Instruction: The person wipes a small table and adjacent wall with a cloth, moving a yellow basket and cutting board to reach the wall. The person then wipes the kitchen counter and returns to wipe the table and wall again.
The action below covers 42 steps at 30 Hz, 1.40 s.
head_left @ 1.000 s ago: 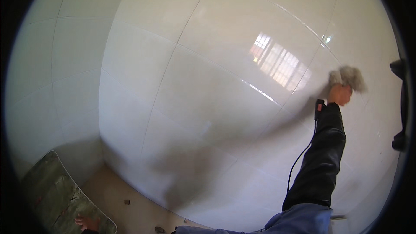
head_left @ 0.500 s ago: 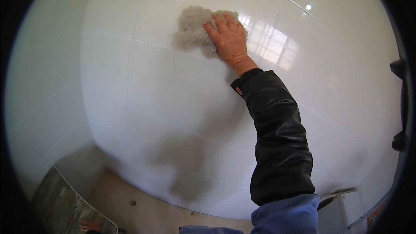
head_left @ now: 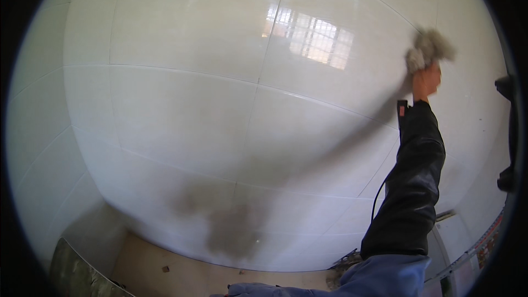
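Note:
At the upper right, my right hand (head_left: 428, 81) reaches up along the tiled wall (head_left: 181, 115), its sleeve black and glossy. Its fingers close round a fluffy grey-beige wad (head_left: 432, 47), which is bunched up and a little blurred by motion. Whether the wad presses on the tiles or is just off them, I cannot tell. My left hand is out of sight. A greenish, worn-looking flat panel (head_left: 77, 272) with a pale edge stands at the lower left.
Below the wall runs a beige floor (head_left: 192, 275) with a small brown scrap (head_left: 165, 269) on it. A side wall (head_left: 38, 110) meets the tiles on the left. Objects partly hidden by my arm stand at the lower right, near a pale box-like thing (head_left: 454, 231).
My right hand has swept the wad from the upper middle of the wall to the upper right, where it looks more crumpled. The hand at the lower left has left the view.

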Tool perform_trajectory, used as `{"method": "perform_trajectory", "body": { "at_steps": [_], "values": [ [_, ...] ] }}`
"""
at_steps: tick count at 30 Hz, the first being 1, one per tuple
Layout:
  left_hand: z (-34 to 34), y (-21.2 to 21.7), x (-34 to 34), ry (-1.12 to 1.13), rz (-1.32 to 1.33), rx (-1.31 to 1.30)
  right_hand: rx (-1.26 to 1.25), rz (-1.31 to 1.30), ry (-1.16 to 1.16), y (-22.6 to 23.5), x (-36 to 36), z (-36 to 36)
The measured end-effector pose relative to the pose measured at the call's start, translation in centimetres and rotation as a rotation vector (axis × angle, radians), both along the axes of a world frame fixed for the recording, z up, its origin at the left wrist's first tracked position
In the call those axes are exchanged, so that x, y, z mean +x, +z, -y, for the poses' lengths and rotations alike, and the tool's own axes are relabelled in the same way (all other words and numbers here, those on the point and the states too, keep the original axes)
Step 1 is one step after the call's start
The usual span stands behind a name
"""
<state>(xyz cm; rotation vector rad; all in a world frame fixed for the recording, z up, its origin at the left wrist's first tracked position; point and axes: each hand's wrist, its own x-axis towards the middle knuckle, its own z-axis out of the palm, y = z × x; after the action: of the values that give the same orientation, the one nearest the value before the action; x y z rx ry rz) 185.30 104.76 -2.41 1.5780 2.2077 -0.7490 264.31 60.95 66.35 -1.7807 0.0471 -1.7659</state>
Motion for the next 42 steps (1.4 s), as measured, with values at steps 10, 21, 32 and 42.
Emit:
{"method": "perform_trajectory", "body": {
  "at_steps": [10,21,32,42],
  "values": [
    [-9.1,7.6,0.8,-0.044,0.085,-0.151,0.021,-0.021,0.004,6.6,-1.3,-19.9],
    [-4.4,0.9,-3.6,0.125,0.188,-0.098,-1.234,0.844,0.269,-7.0,-19.2,-39.0],
    [0.1,-10.7,-25.5,0.407,0.199,-0.035,-0.826,0.893,0.288,-5.1,-45.7,-50.3],
    [0.8,-13.6,-30.0,0.273,0.247,-0.002,-1.354,1.032,0.740,-24.0,-51.7,-52.0]
  ]
}}
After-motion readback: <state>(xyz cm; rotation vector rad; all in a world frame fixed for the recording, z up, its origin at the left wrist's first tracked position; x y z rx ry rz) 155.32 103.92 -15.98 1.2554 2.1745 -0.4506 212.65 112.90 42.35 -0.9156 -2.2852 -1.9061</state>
